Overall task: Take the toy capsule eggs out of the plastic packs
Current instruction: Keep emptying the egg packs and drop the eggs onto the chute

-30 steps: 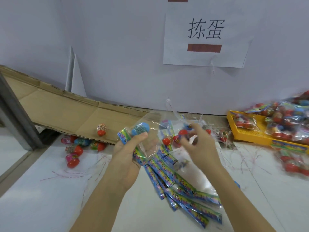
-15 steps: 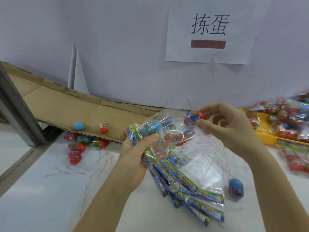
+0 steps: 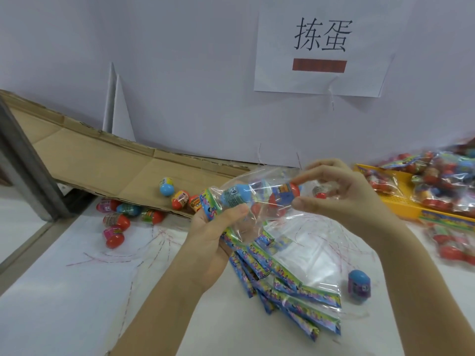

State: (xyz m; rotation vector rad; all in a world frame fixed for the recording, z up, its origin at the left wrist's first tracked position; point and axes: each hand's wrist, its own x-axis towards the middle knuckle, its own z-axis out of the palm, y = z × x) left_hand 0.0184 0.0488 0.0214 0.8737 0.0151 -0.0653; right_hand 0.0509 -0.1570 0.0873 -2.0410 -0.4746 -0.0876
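Packs without eggs (image 3: pixel 295 299) hang in a fan at lower centre, gripped by their printed headers in the left hand (image 3: pixel 213 242). This appears to keep waste film together and off the desk (image 3: pixel 64 304). Their exact count is not readable. One loose egg (image 3: pixel 359 282) stands on the desk at lower right.

Above, the left hand also clamps the header of the current pack (image 3: pixel 257 209), holding it level so the right hand (image 3: pixel 341 194) can work the open end. Its thumb and fingers pinch a red egg (image 3: pixel 289 194) there. One blue egg (image 3: pixel 235 195) lies inside near the header.

Further left, three eggs (image 3: pixel 180 199) rest on the cardboard chute (image 3: pixel 102 170) and five eggs (image 3: pixel 115 220) on the desk below its edge. Full packs (image 3: pixel 449 181) fill the yellow tray (image 3: pixel 401 205) at right.
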